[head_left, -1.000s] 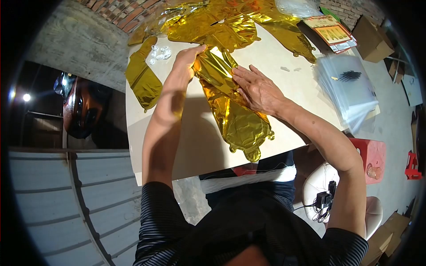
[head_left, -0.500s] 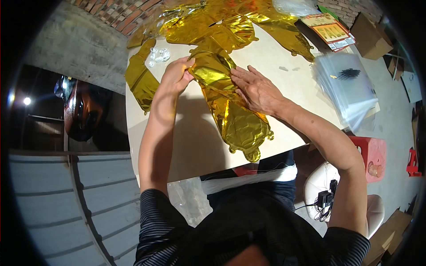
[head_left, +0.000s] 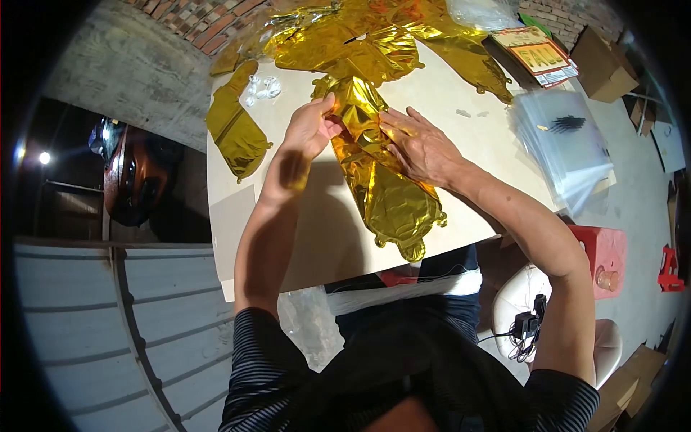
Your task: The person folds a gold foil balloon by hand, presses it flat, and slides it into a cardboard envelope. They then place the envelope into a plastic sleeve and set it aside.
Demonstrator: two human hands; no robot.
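Note:
A flat gold foil balloon [head_left: 392,198] lies lengthwise on the pale table [head_left: 317,230], its far end folded over. My left hand [head_left: 309,129] pinches that folded far end from the left. My right hand [head_left: 421,147] lies flat, fingers spread, pressing the balloon's middle against the table. The near end with its scalloped edge hangs close to the table's front edge.
More gold foil balloons [head_left: 360,43] are piled at the far side; one long piece [head_left: 234,129] lies at the left. Small clear plastic bits [head_left: 263,88] sit near it. A stack of clear bags [head_left: 565,147] and printed cards [head_left: 540,54] are at the right. A red stool [head_left: 601,248] stands below.
My left hand drew the balloon's far end back toward me and folded it over the middle. My right hand stayed pressed on the balloon.

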